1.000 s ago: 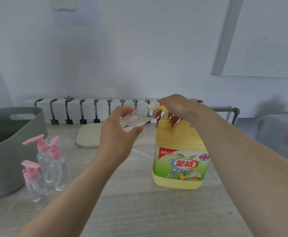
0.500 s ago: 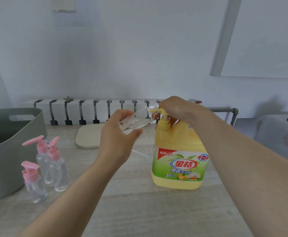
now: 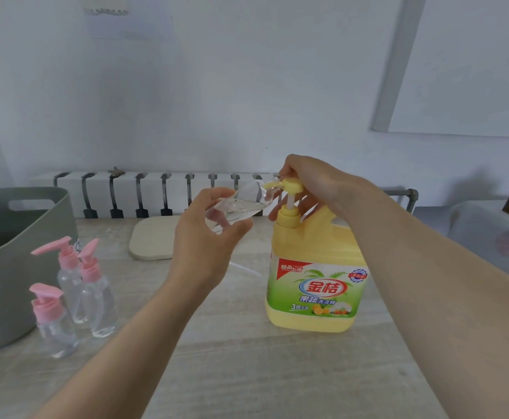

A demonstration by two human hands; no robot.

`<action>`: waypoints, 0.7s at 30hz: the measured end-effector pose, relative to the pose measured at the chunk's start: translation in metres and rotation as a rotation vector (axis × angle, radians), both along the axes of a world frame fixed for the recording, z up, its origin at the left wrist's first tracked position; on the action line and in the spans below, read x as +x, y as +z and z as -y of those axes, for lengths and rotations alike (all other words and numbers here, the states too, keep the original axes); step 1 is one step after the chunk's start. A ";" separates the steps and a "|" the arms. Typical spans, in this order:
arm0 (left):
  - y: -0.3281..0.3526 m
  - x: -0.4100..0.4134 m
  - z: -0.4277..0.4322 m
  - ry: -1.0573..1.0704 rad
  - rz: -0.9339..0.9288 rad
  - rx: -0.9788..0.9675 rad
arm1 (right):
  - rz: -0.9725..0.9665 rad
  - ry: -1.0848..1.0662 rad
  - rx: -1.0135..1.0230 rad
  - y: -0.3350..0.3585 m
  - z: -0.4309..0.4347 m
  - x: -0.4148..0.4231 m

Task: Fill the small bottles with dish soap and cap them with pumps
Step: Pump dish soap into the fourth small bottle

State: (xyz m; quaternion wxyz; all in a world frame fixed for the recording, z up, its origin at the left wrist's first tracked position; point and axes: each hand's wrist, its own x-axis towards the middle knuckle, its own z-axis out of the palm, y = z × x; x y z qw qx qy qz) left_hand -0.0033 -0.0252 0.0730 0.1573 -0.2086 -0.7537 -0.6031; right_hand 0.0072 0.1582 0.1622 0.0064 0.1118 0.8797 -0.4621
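My left fingers (image 3: 217,193) grasp the small bottle (image 3: 242,204), tilted so its mouth meets the spout (image 3: 270,185); my right hand (image 3: 316,182) curls over the pump (image 3: 293,189) of the dish soap jug (image 3: 316,267), mid-worktop (image 3: 247,373).

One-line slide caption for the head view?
Left hand tilts a clear small bottle to the yellow soap jug spout; right hand grips its pump.

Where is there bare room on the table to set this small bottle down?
Best is the bare tabletop in front, between the pink-pump bottles and the soap jug. The beige board behind the left hand looks bare too. Crowded: the left edge, where the three bottles cluster beside the grey tub; a thin tube lies just left of the jug.
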 end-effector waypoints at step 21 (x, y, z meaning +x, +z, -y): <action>-0.005 0.004 -0.002 0.032 0.020 0.065 | 0.040 -0.082 0.304 -0.004 0.007 -0.006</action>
